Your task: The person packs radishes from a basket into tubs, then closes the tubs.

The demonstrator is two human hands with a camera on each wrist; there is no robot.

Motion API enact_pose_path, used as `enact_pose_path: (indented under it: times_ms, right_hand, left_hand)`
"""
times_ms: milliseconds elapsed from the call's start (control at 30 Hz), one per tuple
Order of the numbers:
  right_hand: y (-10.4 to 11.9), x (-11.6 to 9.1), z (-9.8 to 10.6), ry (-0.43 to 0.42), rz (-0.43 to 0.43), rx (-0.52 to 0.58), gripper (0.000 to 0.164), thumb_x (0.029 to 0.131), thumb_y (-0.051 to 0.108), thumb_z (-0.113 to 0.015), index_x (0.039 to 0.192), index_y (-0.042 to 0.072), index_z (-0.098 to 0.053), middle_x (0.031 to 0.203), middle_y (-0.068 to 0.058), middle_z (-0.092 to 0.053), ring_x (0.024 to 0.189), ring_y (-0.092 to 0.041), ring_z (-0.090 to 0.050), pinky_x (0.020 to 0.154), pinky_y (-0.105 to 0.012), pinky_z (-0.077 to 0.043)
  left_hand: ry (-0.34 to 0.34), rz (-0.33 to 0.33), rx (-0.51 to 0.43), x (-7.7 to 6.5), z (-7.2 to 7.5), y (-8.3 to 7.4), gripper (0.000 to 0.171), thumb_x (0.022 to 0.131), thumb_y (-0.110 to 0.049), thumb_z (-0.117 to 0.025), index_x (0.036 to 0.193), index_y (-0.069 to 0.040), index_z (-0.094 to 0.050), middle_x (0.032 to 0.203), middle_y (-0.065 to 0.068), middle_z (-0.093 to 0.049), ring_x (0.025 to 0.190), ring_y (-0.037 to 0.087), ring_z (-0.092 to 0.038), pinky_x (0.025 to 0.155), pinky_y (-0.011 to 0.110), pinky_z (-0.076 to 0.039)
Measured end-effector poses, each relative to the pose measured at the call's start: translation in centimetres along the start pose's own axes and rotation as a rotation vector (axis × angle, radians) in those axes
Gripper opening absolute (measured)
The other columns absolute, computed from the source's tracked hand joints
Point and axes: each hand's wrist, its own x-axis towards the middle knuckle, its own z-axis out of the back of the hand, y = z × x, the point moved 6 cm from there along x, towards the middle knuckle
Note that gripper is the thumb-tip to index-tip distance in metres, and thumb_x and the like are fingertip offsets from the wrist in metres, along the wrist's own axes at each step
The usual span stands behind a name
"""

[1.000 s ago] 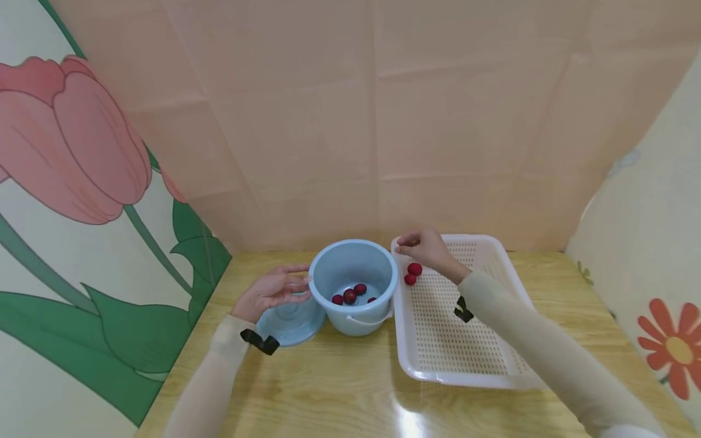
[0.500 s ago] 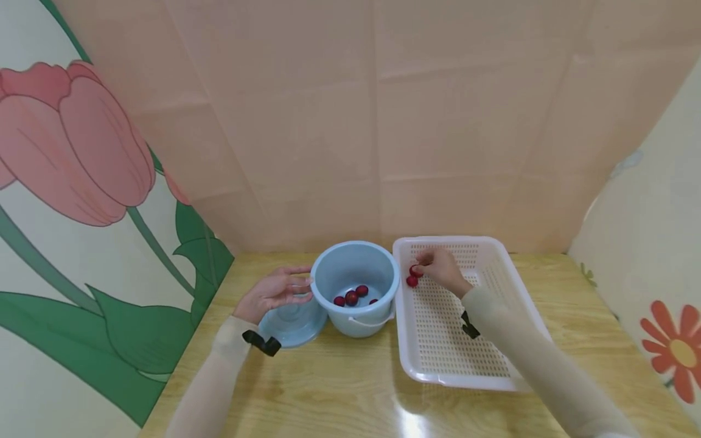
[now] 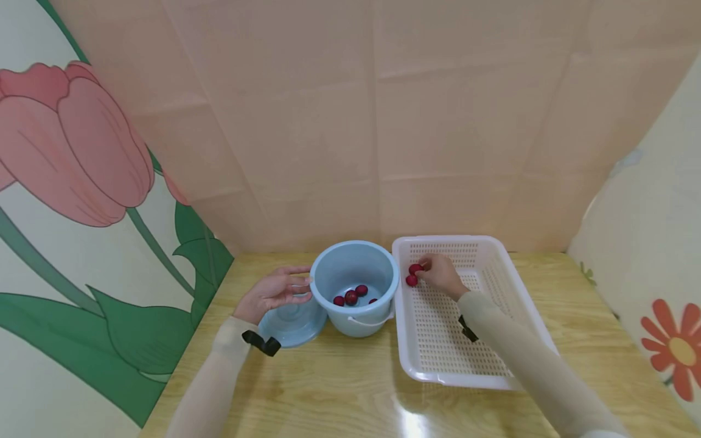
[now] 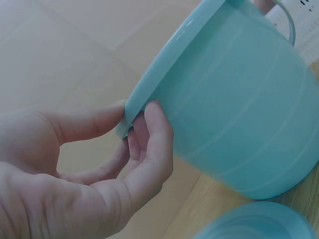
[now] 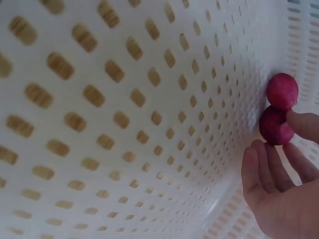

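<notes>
My left hand (image 3: 276, 293) holds the rim of a light blue bucket (image 4: 239, 104), thumb on one side of the rim and bent fingers on the other. Several small round red fruits (image 3: 351, 297) lie at the bottom of the bucket. Inside a white perforated basket (image 3: 404, 340), two more sit touching near the far left corner. My right hand (image 3: 442, 277) is at the farther fruit (image 5: 276, 125), thumb tip and fingers curled about it; the nearer fruit (image 5: 282, 91) lies against it, outside the grip.
A round light blue lid (image 3: 292, 328) lies on the wooden table (image 3: 323, 389), left of the bucket and partly under my left hand. The bucket's handle (image 3: 372, 320) hangs down on its near right side. Basket and bucket stand close together, with a covered wall (image 3: 328, 121) behind.
My right hand has come down from above the basket's far left edge to the two fruits, and its fingers have closed on one. The left hand stays at the bucket rim.
</notes>
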Motion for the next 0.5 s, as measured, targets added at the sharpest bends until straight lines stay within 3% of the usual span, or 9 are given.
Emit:
enact_pose_path:
  times_ms: [367,500]
  right_hand:
    - [-0.40,0.41,-0.40,-0.003,-0.030,0.007,0.031,0.097,0.009,-0.071,0.125,-0.006,-0.067,0.121,-0.028,-0.071,0.106,-0.036,-0.068,0.093,-0.048,-0.062]
    - [-0.72,0.28,-0.48,0.002,-0.063,0.019,0.030,0.097,0.011,-0.073,0.123,-0.004,-0.069,0.116,-0.025,-0.072,0.099,-0.032,-0.067,0.084,-0.040,-0.062]
  left_hand:
    - [-0.027,0.001,0.008,-0.04,0.16,0.01,0.060,0.105,0.001,-0.058,0.161,-0.001,-0.035,0.121,0.008,-0.068,0.097,0.016,-0.071,0.083,0.028,-0.064]
    - [-0.019,0.006,0.011,-0.14,0.15,0.14,0.060,0.106,0.000,-0.057,0.161,-0.002,-0.034,0.122,0.008,-0.068,0.097,0.017,-0.071,0.083,0.029,-0.064]
